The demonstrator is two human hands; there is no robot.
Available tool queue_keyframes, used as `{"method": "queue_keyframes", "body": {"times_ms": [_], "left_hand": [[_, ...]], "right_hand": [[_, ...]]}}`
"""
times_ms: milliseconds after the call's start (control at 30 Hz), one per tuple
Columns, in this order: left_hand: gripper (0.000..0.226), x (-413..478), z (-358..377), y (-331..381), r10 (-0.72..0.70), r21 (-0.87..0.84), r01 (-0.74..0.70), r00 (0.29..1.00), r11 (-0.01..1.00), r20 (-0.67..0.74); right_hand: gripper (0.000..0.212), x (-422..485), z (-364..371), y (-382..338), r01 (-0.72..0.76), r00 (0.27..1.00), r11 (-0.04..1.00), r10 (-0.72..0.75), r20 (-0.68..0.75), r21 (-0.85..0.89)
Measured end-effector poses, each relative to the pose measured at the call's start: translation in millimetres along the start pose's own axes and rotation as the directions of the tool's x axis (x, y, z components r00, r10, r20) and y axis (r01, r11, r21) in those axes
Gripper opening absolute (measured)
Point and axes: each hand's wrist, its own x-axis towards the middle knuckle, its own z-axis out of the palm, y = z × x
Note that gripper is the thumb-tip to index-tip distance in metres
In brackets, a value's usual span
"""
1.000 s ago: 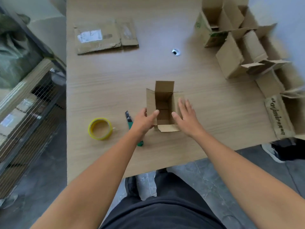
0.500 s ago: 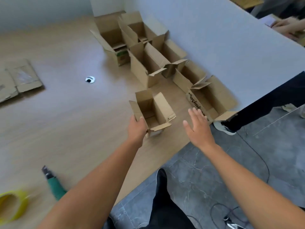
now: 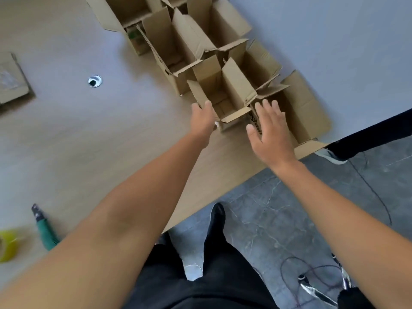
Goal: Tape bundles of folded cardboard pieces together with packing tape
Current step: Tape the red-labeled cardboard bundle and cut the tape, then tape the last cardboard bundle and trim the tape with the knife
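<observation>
- Head view: the box [image 3: 223, 97] has gone from the middle of the counter [image 3: 89, 141], where it stood just beside the cutter [image 3: 45, 228] and tape [image 3: 6, 244], to the right edge. It now stands against the row of open boxes [image 3: 178, 41].
- It stands upright with its flaps open, touching the big box [image 3: 298, 112] on its right.
- The left hand [image 3: 201, 121] has stayed on it. Its fingers sit at the near-left wall and seem to pinch that wall lightly, one digit inside and the rest outside.
- The right hand [image 3: 270, 132] has let go. It hovers flat with its fingers spread and holds nothing, over the big box's near corner. Whether it touches there I cannot tell.
- Tape and cutter now lie well apart from both hands, at the far left.
- My reading is that this box is being parked with the others, not taped. Nothing here is folded flat or bundled yet, so the taping itself looks barely begun.
</observation>
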Motion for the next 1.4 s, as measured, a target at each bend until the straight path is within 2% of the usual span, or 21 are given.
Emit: {"method": "queue_keyframes", "body": {"times_ms": [100,167,300,367,433,600,767,933,1033,1167,1233,1300,1400], "left_hand": [[0.034,-13.7,-28.3,-7.2,0.125,0.211,-0.114,0.991,0.971,-0.039],[0.033,-23.3,-63.0,-16.8,0.224,0.387,-0.179,0.972,0.904,-0.073],[0.036,-35.0,-151.7,-33.5,0.349,0.614,-0.239,0.935,0.752,-0.063],[0.04,-37.0,-197.8,-38.6,0.367,0.759,-0.173,0.926,0.628,-0.092],[0.044,-39.2,-243.6,-41.8,0.332,0.846,-0.032,0.927,0.532,-0.174],[0.054,-34.7,-346.2,-41.4,0.33,0.865,0.123,0.891,0.487,-0.312],[0.058,-1.7,-473.8,-36.0,0.294,0.815,0.233,0.851,0.53,-0.435],[0.067,78.0,-611.3,-21.4,0.235,0.739,0.294,0.822,0.606,-0.519],[0.08,134.3,-684.3,-11.9,0.218,0.687,0.319,0.79,0.652,-0.574],[0.097,201.1,-763.9,-9.3,0.165,0.555,0.309,0.745,0.773,-0.646],[0.1,224.6,-787.2,-12.0,0.097,0.445,0.289,0.74,0.848,-0.666],[0.101,241.6,-797.4,-12.7,0.057,0.39,0.308,0.718,0.868,-0.694],[0.094,247.9,-801.5,-14.7,-0.009,0.29,0.295,0.715,0.91,-0.699]], "right_hand": [[0.056,3.5,10.6,-27.5,0.155,0.988,0.988,-0.155,0.007,-0.009],[0.055,10.2,23.8,-54.0,0.236,0.97,0.972,-0.236,0.059,0.001],[0.056,26.7,59.7,-117.0,0.36,0.918,0.933,-0.352,0.185,-0.015],[0.058,35.9,79.4,-150.4,0.393,0.892,0.919,-0.376,0.251,-0.021],[0.059,46.5,99.0,-184.5,0.428,0.864,0.903,-0.4,0.306,-0.028],[0.06,73.7,147.9,-274.4,0.516,0.78,0.855,-0.451,0.435,-0.04],[0.064,113.5,210.8,-397.0,0.608,0.713,0.79,-0.502,0.489,-0.075],[0.07,174.8,285.5,-512.6,0.591,0.728,0.803,-0.492,0.478,-0.073],[0.07,219.4,330.7,-564.0,0.586,0.744,0.805,-0.49,0.453,-0.092],[0.073,276.6,381.7,-604.5,0.459,0.81,0.885,-0.379,0.447,-0.082],[0.079,297.5,401.1,-616.1,0.358,0.815,0.932,-0.284,0.505,-0.053],[0.084,309.8,417.0,-627.3,0.262,0.812,0.965,-0.226,0.538,0.01],[0.09,311.2,429.5,-636.8,0.153,0.875,0.986,-0.168,0.455,0.07]]}}
